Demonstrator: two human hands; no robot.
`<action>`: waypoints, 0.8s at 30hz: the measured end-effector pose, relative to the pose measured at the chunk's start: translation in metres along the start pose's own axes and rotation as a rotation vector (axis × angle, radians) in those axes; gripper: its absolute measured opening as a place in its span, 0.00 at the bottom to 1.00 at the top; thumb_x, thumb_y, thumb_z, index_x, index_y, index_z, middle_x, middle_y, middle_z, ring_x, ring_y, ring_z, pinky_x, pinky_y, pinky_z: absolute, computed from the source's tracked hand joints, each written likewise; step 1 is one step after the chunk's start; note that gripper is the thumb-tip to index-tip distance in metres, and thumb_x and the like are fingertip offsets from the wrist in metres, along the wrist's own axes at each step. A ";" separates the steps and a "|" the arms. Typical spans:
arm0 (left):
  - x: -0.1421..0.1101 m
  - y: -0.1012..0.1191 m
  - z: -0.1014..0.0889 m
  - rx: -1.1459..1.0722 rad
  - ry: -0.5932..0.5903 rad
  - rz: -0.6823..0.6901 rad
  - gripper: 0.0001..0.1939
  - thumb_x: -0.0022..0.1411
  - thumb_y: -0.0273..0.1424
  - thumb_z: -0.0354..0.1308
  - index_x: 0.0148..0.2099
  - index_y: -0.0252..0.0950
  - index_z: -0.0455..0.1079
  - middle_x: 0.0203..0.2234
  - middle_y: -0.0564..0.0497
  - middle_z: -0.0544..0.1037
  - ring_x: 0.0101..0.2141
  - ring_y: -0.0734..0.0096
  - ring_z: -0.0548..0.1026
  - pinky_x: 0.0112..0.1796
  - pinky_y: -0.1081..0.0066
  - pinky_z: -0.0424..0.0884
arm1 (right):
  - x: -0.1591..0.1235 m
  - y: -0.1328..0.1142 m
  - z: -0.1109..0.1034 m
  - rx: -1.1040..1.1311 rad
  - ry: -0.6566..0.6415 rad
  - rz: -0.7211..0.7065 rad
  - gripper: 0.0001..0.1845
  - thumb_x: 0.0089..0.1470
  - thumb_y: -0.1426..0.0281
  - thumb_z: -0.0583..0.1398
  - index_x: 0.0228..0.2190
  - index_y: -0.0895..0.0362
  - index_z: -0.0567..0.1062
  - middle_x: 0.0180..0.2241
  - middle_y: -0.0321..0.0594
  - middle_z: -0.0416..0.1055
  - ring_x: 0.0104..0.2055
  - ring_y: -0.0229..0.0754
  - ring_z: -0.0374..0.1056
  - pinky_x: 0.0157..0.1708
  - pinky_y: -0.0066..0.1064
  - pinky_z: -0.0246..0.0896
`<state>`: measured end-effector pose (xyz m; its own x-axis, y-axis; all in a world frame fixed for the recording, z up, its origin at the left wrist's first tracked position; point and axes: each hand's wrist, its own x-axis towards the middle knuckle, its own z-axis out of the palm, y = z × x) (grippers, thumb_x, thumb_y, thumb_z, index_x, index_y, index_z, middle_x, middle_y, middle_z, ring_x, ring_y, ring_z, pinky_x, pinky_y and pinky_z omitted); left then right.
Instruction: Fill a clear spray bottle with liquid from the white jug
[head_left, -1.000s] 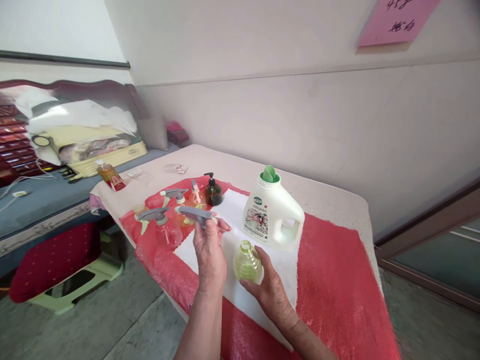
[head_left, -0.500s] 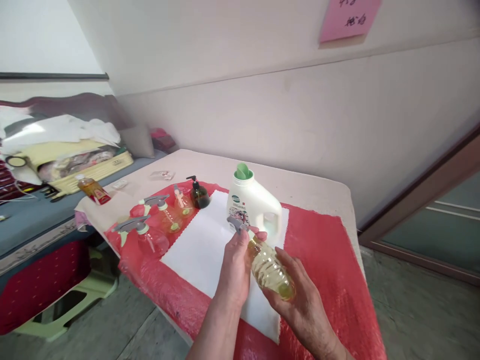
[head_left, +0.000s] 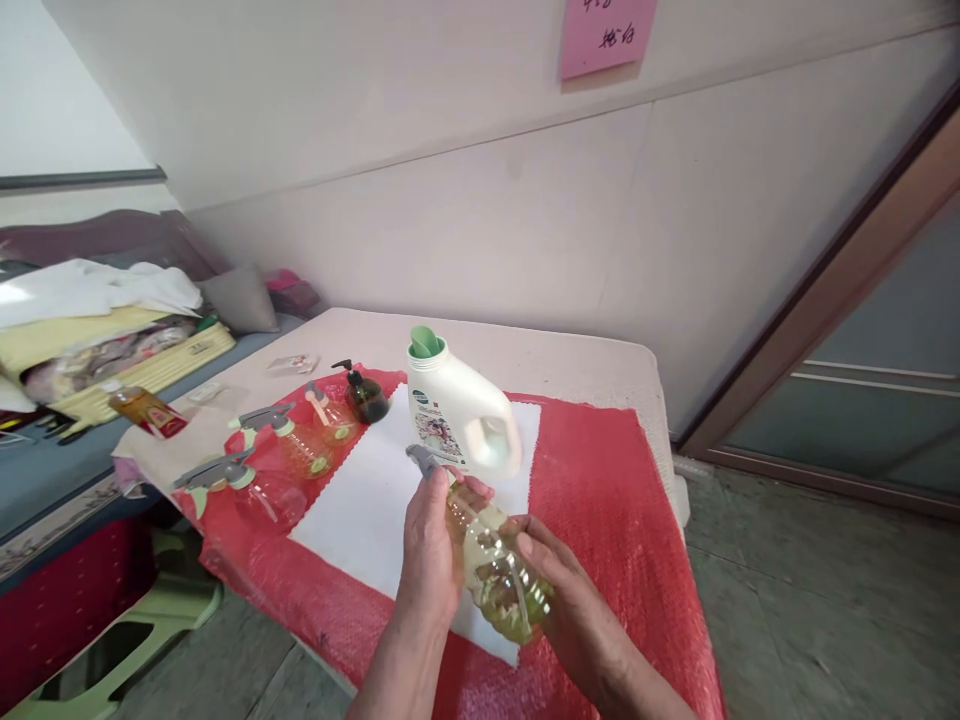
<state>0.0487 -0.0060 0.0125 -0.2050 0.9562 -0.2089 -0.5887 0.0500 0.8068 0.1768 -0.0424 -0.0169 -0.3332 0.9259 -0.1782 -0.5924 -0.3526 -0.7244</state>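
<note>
A clear spray bottle [head_left: 495, 570] with pale yellow liquid lies tilted between my hands, its base toward me. My left hand [head_left: 431, 545] is closed around its neck, just below the grey trigger head [head_left: 424, 461]. My right hand [head_left: 562, 590] holds the body from the right side, fingers on the ribbed plastic and palm near the base. Just beyond the bottle, a white detergent jug [head_left: 439, 400] with a green pouring spout [head_left: 425, 345] stands uncapped on a white sheet [head_left: 360, 510].
Clear spray bottles [head_left: 270, 495] with grey triggers and a dark pump bottle [head_left: 365, 397] line the left of the red cover [head_left: 592, 480]. An amber bottle [head_left: 146, 410] lies at the far left. A wall rises behind the table; a stool [head_left: 142, 620] stands lower left.
The view has turned right, so the table and its bottles sit further left. My right hand has shifted on the spray bottle, and more of its base shows.
</note>
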 end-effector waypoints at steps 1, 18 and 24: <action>0.002 0.000 0.000 0.009 0.044 0.037 0.19 0.56 0.47 0.63 0.37 0.36 0.68 0.28 0.48 0.78 0.31 0.63 0.77 0.35 0.67 0.71 | 0.000 0.001 0.002 0.027 0.004 -0.013 0.14 0.55 0.56 0.60 0.37 0.52 0.70 0.37 0.38 0.73 0.37 0.43 0.70 0.35 0.33 0.63; 0.002 0.017 -0.005 0.129 0.225 0.281 0.17 0.60 0.46 0.58 0.38 0.37 0.66 0.30 0.47 0.79 0.35 0.62 0.78 0.35 0.67 0.71 | 0.007 0.012 0.016 0.083 0.008 -0.038 0.34 0.39 0.58 0.71 0.48 0.51 0.69 0.52 0.42 0.72 0.49 0.47 0.70 0.44 0.34 0.66; 0.001 0.016 -0.005 0.164 0.205 0.301 0.18 0.60 0.47 0.57 0.36 0.36 0.66 0.30 0.47 0.79 0.35 0.63 0.77 0.35 0.68 0.71 | 0.012 0.022 0.008 0.052 0.104 0.211 0.36 0.54 0.38 0.49 0.44 0.56 0.72 0.36 0.46 0.77 0.21 0.37 0.68 0.21 0.28 0.58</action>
<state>0.0351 -0.0060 0.0223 -0.5107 0.8588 -0.0419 -0.3493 -0.1627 0.9228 0.1537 -0.0398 -0.0299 -0.3778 0.8389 -0.3918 -0.5557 -0.5439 -0.6288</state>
